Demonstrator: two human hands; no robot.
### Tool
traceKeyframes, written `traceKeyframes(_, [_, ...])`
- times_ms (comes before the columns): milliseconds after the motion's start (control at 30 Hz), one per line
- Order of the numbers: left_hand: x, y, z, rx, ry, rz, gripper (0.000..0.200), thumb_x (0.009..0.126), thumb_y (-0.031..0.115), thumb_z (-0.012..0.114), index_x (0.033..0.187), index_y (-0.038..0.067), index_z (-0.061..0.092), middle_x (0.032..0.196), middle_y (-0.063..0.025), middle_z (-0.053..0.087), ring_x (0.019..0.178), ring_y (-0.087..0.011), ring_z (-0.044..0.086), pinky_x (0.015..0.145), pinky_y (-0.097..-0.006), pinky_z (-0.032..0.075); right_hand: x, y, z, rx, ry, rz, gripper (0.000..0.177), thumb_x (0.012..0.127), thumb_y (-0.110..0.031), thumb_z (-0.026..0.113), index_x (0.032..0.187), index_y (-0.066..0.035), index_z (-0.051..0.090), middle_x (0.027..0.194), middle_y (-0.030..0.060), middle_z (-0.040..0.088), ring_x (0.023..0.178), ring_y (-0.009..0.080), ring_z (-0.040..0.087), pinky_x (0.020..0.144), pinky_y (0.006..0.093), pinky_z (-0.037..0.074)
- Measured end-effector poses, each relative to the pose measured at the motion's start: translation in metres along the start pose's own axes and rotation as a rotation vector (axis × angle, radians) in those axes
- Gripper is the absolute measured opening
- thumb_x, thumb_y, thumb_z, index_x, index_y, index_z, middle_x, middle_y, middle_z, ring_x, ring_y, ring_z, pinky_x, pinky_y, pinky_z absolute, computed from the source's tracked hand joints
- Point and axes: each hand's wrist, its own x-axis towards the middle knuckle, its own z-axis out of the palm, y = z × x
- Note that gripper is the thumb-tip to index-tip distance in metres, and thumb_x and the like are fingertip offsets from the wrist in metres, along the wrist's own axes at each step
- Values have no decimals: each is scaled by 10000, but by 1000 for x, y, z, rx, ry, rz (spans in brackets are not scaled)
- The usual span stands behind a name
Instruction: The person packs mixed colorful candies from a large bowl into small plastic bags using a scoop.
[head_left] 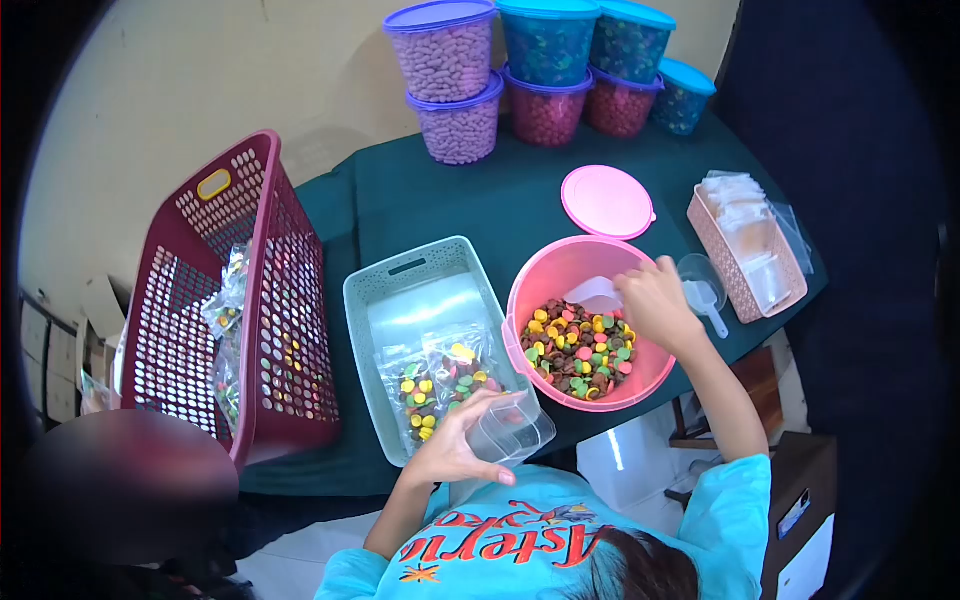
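Note:
My right hand (655, 303) is closed around the handle of a whitish scoop (596, 292) inside the pink tub (531, 262). Brown, yellow, green and pink round candies (580, 352) cover the bottom of that tub. My left hand (455, 447) grips a clear plastic container (512, 430), which is tilted beside the tub, over the near corner of a grey-green basket (358, 330). Clear bags of candies (425, 393) lie in this basket, partly hidden by my left hand and the container.
At left stands a tall maroon basket (290, 390) with filled bags. A pink lid (607, 202), a clear round dish with a white scoop (706, 300) and a pink bin of plastic bags (703, 235) lie around the tub. Stacked lidded tubs (455, 130) line the wall.

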Motion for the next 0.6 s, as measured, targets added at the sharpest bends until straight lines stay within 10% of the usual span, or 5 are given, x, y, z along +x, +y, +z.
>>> traceKeyframes(167, [20, -5, 0, -620, 59, -13, 952, 552, 521, 721, 1221, -40, 342, 1162, -124, 422, 1145, -232, 375, 967, -362, 265, 41, -8, 33, -175, 141, -148, 173, 654, -116, 591, 822, -75, 580, 798, 44, 604, 854, 162, 536, 800, 327, 322])
traceKeyframes(600, [43, -17, -13, -690, 63, -75, 952, 545, 471, 737, 1226, -35, 306, 1205, -157, 401, 1132, -254, 401, 965, -386, 286, 53, -16, 55, -171, -47, -182, 150, 743, -155, 504, 760, -102, 643, 731, 1, 606, 765, 143, 557, 828, 337, 257])
